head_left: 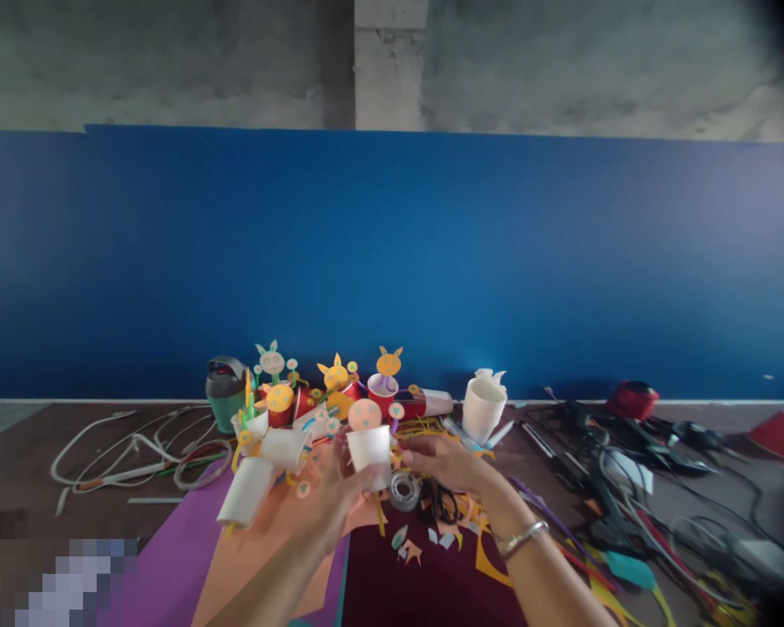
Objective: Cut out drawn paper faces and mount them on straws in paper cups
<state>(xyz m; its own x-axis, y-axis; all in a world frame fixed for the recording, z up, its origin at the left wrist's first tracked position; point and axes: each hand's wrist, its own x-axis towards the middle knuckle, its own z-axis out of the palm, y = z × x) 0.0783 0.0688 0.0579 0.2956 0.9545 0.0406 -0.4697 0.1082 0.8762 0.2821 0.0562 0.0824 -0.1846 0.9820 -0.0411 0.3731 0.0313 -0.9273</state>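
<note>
My left hand [345,488] is closed around a white paper cup [369,455], its thumb across the front. A round peach paper face [364,416] rises above the cup's rim. A small paper flower [396,410] on a purple strip curls out at the cup's right side. Just right of the cup is my right hand [448,461], fingers stretched toward the strip and slightly apart; no held thing shows in them. A roll of clear tape [405,492] lies between the hands. Two white cups [246,492] lie tipped over left of my left hand.
Paper animal figures in cups [384,387] stand along the blue partition [392,261]. A white cup [484,409] stands at the right. Coloured sheets [424,583] and paper scraps cover the front. Cables [170,444] lie at left, with black tools and wires [627,488] at right.
</note>
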